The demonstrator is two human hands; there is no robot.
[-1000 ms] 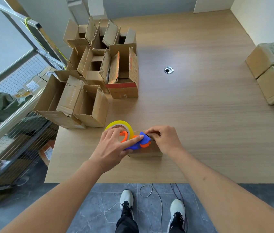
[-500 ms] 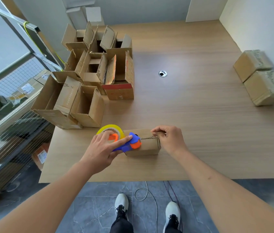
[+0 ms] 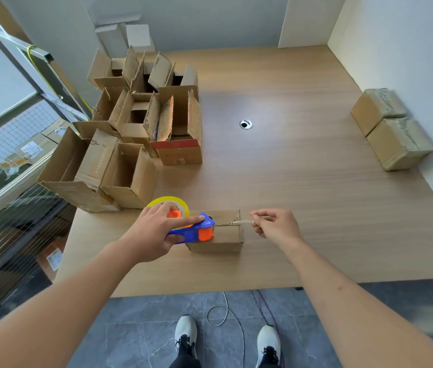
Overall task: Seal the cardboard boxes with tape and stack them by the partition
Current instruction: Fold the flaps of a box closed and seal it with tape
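One wide-angle view looks from the person's head forward and steeply down over the desk (image 3: 316, 208), close enough that both forearms run in from the bottom corners. The desk's near edge, the floor (image 3: 130, 335) and the shoes (image 3: 186, 333) fill the bottom; the walls curve in at the top.

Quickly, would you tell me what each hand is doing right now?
Left hand: grips the tape dispenser on the box.
Right hand: pinches the tape end.
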